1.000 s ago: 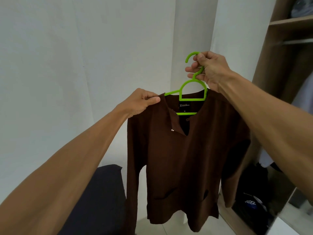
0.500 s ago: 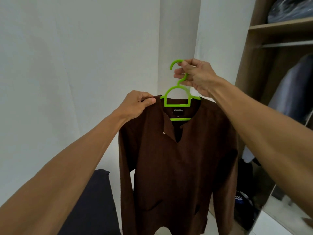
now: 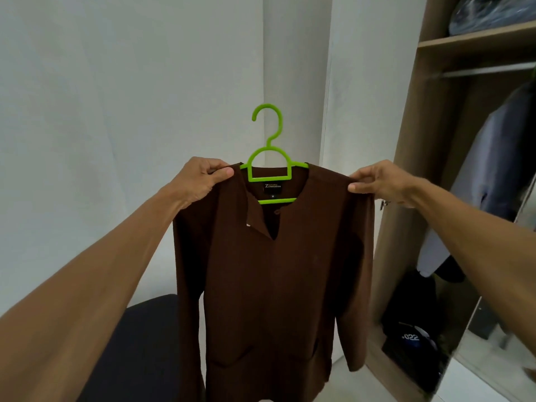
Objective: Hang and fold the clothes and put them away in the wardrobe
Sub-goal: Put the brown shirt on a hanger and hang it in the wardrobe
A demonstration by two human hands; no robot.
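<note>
White walls (image 3: 116, 111) are filling the left and centre, an open wardrobe (image 3: 406, 169) standing at the right edge.
At centre, the left hand (image 3: 203, 181) is pinching one shoulder of the brown shirt (image 3: 275, 271), draped on the green hanger (image 3: 270, 144), while the right hand (image 3: 380, 181) is pinching the other.

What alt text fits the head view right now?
The left hand and right hand pinch the shoulders of a brown shirt on a green hanger, held up before a white wall. An open wardrobe with a rail stands at right.
</note>
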